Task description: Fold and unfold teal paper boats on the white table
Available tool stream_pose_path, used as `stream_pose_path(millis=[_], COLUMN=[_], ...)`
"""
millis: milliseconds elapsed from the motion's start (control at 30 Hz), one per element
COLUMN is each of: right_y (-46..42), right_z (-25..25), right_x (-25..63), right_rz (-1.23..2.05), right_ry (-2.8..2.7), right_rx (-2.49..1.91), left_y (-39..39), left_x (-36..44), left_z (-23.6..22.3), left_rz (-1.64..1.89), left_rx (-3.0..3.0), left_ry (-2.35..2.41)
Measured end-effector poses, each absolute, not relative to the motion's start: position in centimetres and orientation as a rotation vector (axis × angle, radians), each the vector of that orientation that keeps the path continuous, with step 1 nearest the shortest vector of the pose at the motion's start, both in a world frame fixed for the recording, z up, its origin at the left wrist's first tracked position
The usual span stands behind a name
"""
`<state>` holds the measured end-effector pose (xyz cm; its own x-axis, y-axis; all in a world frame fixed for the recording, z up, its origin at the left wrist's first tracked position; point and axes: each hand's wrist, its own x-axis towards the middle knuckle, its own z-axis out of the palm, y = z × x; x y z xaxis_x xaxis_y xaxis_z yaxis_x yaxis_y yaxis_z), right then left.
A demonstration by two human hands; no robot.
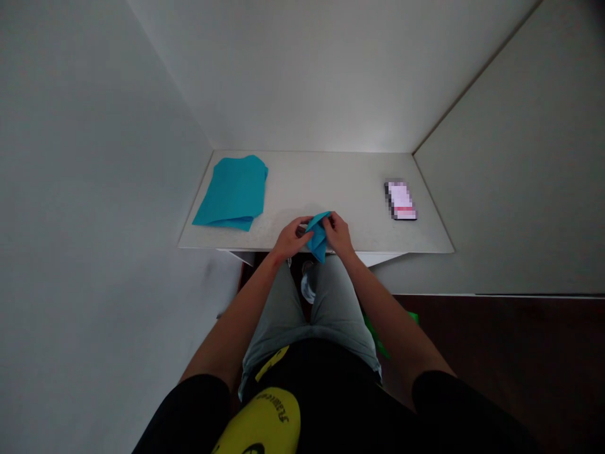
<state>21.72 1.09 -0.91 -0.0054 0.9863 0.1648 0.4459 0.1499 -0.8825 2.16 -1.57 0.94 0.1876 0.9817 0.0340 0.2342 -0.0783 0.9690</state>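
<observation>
A small folded piece of blue paper (319,236) is pinched between both my hands at the near edge of the white table (331,183). My left hand (290,238) grips its left side with closed fingers. My right hand (338,233) pinches its top right side. The lower tip of the paper hangs just past the table edge. A stack of flat blue paper sheets (234,192) lies at the table's far left, apart from both hands.
A phone (401,200) lies on the right part of the table. White walls close the table in at left, back and right. My knees in grey shorts are under the table's front edge. Dark floor lies to the right.
</observation>
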Motion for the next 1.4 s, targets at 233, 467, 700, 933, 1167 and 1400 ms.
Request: stream_pose_path(millis=[233,467,700,933,1167,1400], right_y=[1.1,0.6,-0.6,-1.9,-2.3,-3.0], right_z=[0.1,0.0,1.8,2.4,0.9,3.2], right_x=[23.3,24.4,23.5,22.0,22.2,23.4], right_rz=[1.164,1.425,1.331,0.738,0.813,0.826], right_ry=[-1.428,-1.317,-1.332,-1.532,-1.407,-1.636], right_rx=[-1.207,-1.101,-1.291,-1.587,-1.562,-1.420], left_y=[-0.7,0.1,0.6,-0.2,-0.4,0.3], left_x=[2.0,0.9,1.2,1.4,1.0,0.4], left_z=[0.3,0.8,0.9,0.2,0.1,0.8], left_rz=[1.051,0.987,1.016,1.038,1.066,1.137], left_rx=[1.363,1.265,1.276,1.311,1.279,1.242], left_ry=[1.115,1.176,1.222,1.080,1.056,1.233])
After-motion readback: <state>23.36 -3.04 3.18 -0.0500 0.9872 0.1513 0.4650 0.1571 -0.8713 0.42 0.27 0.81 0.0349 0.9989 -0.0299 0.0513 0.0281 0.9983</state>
